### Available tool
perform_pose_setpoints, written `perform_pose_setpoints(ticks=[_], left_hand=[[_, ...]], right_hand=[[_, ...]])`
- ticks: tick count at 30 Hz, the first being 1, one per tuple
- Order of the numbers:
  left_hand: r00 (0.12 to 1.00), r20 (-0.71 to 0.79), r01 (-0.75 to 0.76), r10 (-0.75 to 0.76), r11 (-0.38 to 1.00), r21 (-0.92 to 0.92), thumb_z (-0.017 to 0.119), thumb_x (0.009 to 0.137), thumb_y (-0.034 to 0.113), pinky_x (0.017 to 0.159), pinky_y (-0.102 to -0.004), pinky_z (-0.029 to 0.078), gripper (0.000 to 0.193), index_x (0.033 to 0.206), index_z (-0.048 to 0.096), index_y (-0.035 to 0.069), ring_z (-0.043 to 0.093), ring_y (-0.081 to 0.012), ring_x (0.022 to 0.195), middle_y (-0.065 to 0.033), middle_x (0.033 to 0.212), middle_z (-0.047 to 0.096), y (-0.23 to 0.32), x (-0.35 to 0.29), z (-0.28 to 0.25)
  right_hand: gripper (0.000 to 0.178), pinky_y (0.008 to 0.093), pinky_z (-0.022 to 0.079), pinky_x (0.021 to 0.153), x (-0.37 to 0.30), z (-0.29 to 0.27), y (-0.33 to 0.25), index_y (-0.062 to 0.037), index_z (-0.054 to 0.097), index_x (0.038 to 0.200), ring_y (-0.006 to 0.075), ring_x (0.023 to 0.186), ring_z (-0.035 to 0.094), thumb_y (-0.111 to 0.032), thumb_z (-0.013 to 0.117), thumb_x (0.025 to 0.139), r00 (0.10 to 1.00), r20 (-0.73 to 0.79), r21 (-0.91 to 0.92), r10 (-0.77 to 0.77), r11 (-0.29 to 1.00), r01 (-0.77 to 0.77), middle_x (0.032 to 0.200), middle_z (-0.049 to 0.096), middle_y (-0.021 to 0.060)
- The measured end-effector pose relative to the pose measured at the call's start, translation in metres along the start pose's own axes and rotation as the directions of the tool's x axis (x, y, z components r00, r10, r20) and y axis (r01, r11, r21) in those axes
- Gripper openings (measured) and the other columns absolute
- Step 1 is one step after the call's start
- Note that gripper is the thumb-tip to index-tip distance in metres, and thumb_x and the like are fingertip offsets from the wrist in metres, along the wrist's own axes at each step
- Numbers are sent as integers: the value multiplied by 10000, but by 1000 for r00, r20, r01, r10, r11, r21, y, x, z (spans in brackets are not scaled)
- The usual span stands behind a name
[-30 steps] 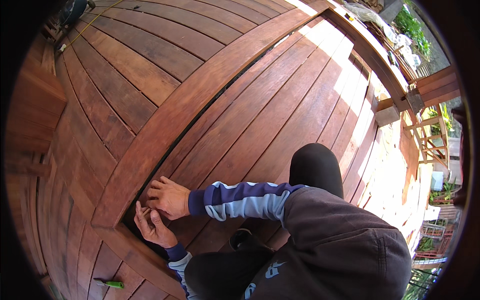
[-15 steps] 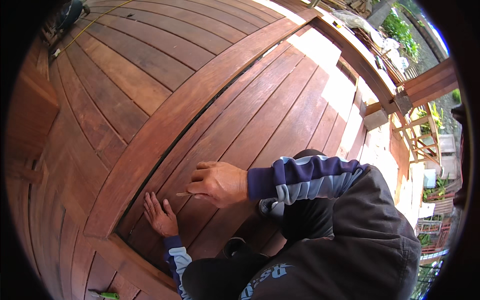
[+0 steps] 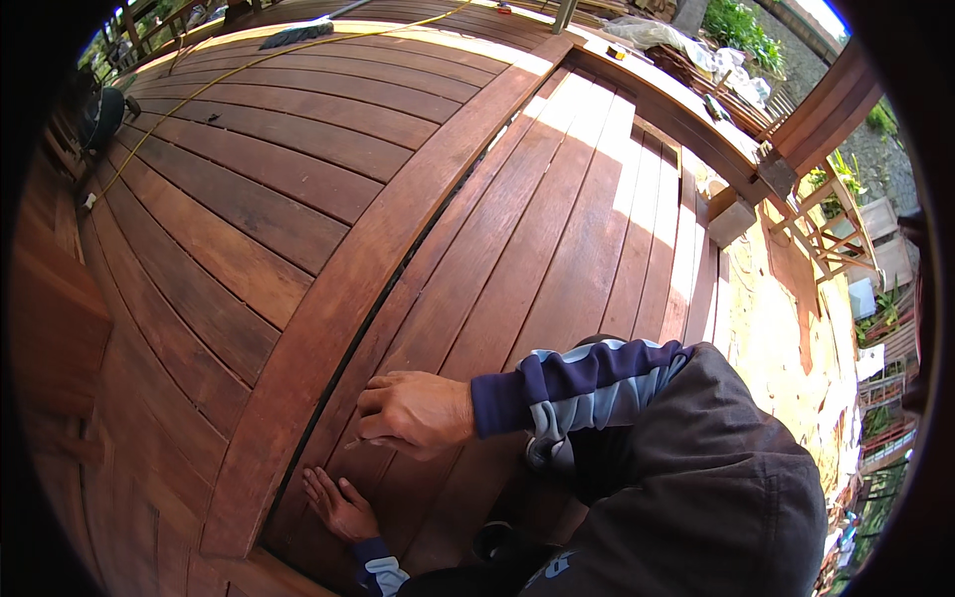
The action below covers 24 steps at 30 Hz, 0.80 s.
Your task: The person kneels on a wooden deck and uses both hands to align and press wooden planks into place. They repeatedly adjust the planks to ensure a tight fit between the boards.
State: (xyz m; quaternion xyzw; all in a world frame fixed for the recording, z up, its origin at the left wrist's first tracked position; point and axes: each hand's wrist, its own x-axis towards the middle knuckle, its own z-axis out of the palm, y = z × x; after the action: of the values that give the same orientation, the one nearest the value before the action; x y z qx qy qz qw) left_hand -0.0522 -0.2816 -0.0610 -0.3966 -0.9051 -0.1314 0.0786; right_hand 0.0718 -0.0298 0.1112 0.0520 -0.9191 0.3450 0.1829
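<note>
Deck board [image 3: 468,298], reddish-brown, runs from the lower left up toward the sunlit far edge, beside a dark gap [image 3: 348,343] along a wider diagonal board [image 3: 328,298]. Left hand [image 3: 338,505] lies flat on it near the gap's lower end, fingers together, holding nothing. Right hand [image 3: 413,413] hovers just above, fingers curled loosely, empty. Yellow cord [image 3: 229,75] crosses the far decking; broom [image 3: 298,35] lies beyond it. Nothing blocks the hands.

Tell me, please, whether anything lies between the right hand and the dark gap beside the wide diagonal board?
Nothing visible does. The right hand hovers over bare deck boards, its fingers pointing toward the dark gap along the wide diagonal board. The left hand rests flat on the boards lower down, clear of that path.
</note>
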Motion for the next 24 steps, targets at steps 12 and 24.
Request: perform_pose_setpoints(ticks=[12, 24], left_hand=[[1000, 0, 14, -14, 1000, -3, 438, 966, 212, 1077, -457, 346, 421, 1316, 504, -15, 433, -341, 1300, -173, 1416, 448, 3, 0, -6], [999, -54, 5, -7, 999, -33, 447, 973, 225, 1069, -463, 357, 400, 1294, 530, 1, 448, -350, 1284, -164, 1399, 468, -1, -1, 2]], right_hand=[[119, 415, 483, 698, 14, -18, 24, -17, 612, 930, 337, 818, 590, -68, 633, 824, 998, 40, 205, 50, 977, -57, 848, 602, 148], [104, 360, 421, 558, 17, -37, 40, 13, 557, 818, 246, 610, 558, -62, 625, 840, 942, 45, 362, 333, 873, -326, 686, 552, 132]])
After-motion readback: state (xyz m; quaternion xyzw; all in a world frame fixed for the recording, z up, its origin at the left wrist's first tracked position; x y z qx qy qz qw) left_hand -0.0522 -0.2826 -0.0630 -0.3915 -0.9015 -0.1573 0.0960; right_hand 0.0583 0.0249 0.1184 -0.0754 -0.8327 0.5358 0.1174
